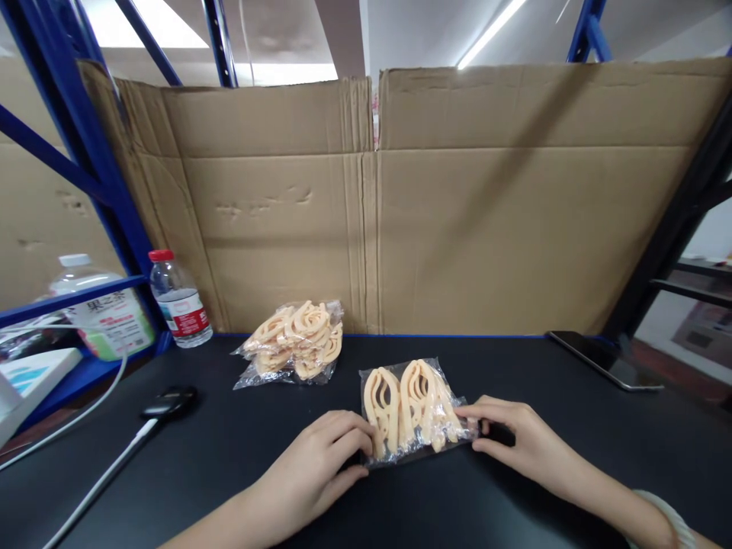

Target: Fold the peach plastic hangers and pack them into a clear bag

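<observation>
A clear plastic bag (pixel 409 408) holding cream-coloured looped pieces lies flat on the black table. My left hand (pixel 329 465) has its curled fingers on the bag's lower left edge, the thumb below them. At the right edge, my right hand (pixel 523 442) pinches the bag's plastic between thumb and fingers. Farther back and to the left, against the cardboard, sits a pile of similar clear bags (pixel 294 343) with the same cream pieces. The fingertips of my left hand are partly hidden at the bag.
A red-capped water bottle (pixel 181 305) stands at the back left. Near it a black device (pixel 170 402) with a white cable lies on the table (pixel 229 457). A phone (pixel 600 358) rests at the back right. Cardboard (pixel 515 229) walls the rear edge between blue posts.
</observation>
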Demonstrator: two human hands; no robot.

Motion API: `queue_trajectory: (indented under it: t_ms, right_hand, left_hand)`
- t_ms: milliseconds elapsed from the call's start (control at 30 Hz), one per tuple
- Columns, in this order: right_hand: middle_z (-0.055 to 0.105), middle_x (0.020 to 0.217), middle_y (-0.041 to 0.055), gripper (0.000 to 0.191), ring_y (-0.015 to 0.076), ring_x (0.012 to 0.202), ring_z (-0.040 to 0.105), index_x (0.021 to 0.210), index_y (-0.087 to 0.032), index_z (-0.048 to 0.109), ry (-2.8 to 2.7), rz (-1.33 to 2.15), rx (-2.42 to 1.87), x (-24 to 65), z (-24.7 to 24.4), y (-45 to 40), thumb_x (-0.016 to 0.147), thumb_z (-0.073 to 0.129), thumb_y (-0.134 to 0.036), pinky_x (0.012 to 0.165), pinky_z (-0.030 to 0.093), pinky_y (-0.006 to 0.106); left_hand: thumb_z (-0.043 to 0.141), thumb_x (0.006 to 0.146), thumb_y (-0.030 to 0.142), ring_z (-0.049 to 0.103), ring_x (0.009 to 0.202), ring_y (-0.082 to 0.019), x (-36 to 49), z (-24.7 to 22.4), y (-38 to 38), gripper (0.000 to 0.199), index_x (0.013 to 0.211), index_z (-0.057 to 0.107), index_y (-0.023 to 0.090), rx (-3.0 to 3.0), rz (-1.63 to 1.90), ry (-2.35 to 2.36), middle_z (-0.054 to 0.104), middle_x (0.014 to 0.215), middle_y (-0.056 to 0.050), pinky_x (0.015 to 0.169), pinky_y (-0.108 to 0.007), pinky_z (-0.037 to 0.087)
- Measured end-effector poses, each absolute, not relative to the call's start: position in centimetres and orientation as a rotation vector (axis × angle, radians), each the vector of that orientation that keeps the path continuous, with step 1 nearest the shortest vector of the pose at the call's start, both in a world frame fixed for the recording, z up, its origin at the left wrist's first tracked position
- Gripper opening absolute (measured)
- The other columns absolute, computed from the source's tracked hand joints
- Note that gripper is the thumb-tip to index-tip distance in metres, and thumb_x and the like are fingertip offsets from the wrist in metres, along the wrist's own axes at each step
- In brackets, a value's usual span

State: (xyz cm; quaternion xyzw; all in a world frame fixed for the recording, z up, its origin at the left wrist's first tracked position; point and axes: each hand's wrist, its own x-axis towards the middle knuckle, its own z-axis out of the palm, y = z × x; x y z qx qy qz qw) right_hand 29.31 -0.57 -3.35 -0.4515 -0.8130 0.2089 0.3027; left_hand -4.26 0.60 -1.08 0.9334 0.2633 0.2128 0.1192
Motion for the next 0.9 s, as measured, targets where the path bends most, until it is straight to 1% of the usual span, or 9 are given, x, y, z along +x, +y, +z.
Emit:
queue_trajectory:
  t_ms: [100, 233, 300, 467, 533, 633, 700, 767, 900]
  right_hand:
    - [0.065, 0.080, 0.0023, 0.028, 0.0143, 0.070, 0.060, 0.109, -0.022, 0.071, -2.092, 0.535, -1.181, 29.3, -3.9, -0.2, 0.084, 0.061, -0.017, 0.068, 0.049, 0.025]
    - [0.066, 0.081, 0.0033, 0.019, 0.0157, 0.074, 0.063, 0.101, -0.024, 0.074, -2.043, 0.475, -1.111, 29.1, -4.0, -0.1, 0.090, 0.058, -0.022, 0.069, 0.050, 0.027]
    - [0.066, 0.083, 0.0040, 0.019, 0.0162, 0.076, 0.063, 0.096, -0.024, 0.074, -2.036, 0.449, -1.074, 28.9, -3.8, -0.2, 0.093, 0.055, -0.025, 0.070, 0.050, 0.028]
    - [0.059, 0.087, 0.0043, 0.019, 0.0161, 0.077, 0.062, 0.088, -0.025, 0.074, -2.048, 0.321, -1.082, 28.7, -3.2, -0.5, 0.092, 0.056, -0.024, 0.069, 0.051, 0.028]
    - [0.059, 0.094, 0.0058, 0.018, 0.0175, 0.085, 0.062, 0.087, -0.025, 0.074, -2.050, 0.245, -1.051, 28.7, -2.9, -0.6, 0.091, 0.057, -0.021, 0.074, 0.051, 0.029]
    - [0.062, 0.107, 0.0071, 0.018, 0.0204, 0.103, 0.059, 0.088, -0.024, 0.071, -2.037, 0.150, -0.927, 28.8, -2.3, -1.0, 0.091, 0.056, -0.015, 0.088, 0.049, 0.034]
    - [0.065, 0.104, 0.0059, 0.018, 0.0208, 0.109, 0.057, 0.092, -0.024, 0.068, -2.014, 0.161, -0.837, 28.9, -2.0, -1.3, 0.091, 0.055, -0.011, 0.093, 0.047, 0.036]
    - [0.067, 0.096, 0.0044, 0.019, 0.0202, 0.107, 0.058, 0.095, -0.023, 0.065, -1.977, 0.204, -0.774, 29.1, -1.7, -1.6, 0.092, 0.053, -0.008, 0.092, 0.048, 0.036]
    - [0.067, 0.090, 0.0049, 0.021, 0.0185, 0.090, 0.063, 0.097, -0.022, 0.062, -1.889, 0.204, -0.732, 29.3, -1.2, -2.1, 0.094, 0.047, -0.008, 0.082, 0.051, 0.035]
  left_hand:
    - [0.048, 0.094, 0.013, 0.061, 0.099, -0.020, -4.1, -1.5, 0.9, 0.014, 0.102, 0.055, 0.022, 2.854, 0.703, 0.710, 0.065, 0.111, -0.006, 0.090, -0.034, 0.051]
    - [0.037, 0.096, 0.008, 0.064, 0.087, -0.017, -3.5, -1.5, 1.0, 0.021, 0.098, 0.055, 0.020, 3.004, 0.879, 0.612, 0.070, 0.101, -0.006, 0.089, -0.036, 0.051]
    - [0.037, 0.095, 0.006, 0.064, 0.084, -0.017, -3.3, -1.3, 1.0, 0.022, 0.095, 0.054, 0.020, 3.025, 0.892, 0.597, 0.070, 0.099, -0.005, 0.086, -0.035, 0.052]
    - [0.039, 0.091, 0.005, 0.064, 0.089, -0.017, -3.3, -0.9, 0.9, 0.020, 0.093, 0.053, 0.020, 3.015, 0.827, 0.637, 0.070, 0.104, -0.007, 0.085, -0.034, 0.052]
    - [0.038, 0.091, 0.004, 0.064, 0.089, -0.018, -3.3, -0.9, 0.8, 0.021, 0.093, 0.052, 0.019, 3.027, 0.791, 0.642, 0.070, 0.105, -0.007, 0.086, -0.035, 0.051]
    - [0.038, 0.091, 0.003, 0.064, 0.092, -0.018, -3.3, -0.8, 0.5, 0.023, 0.097, 0.052, 0.020, 3.059, 0.761, 0.586, 0.069, 0.107, -0.007, 0.091, -0.037, 0.050]
    - [0.039, 0.090, 0.002, 0.064, 0.094, -0.018, -3.2, -0.5, 0.1, 0.024, 0.100, 0.052, 0.020, 3.068, 0.751, 0.531, 0.069, 0.110, -0.008, 0.094, -0.037, 0.049]
    - [0.041, 0.088, 0.000, 0.064, 0.097, -0.018, -3.0, -0.2, -0.3, 0.026, 0.103, 0.052, 0.019, 3.051, 0.752, 0.480, 0.068, 0.111, -0.008, 0.095, -0.036, 0.048]
    - [0.042, 0.088, -0.001, 0.064, 0.095, -0.017, -2.4, 0.8, -1.0, 0.030, 0.105, 0.054, 0.021, 2.889, 0.861, 0.471, 0.070, 0.108, -0.006, 0.091, -0.032, 0.050]
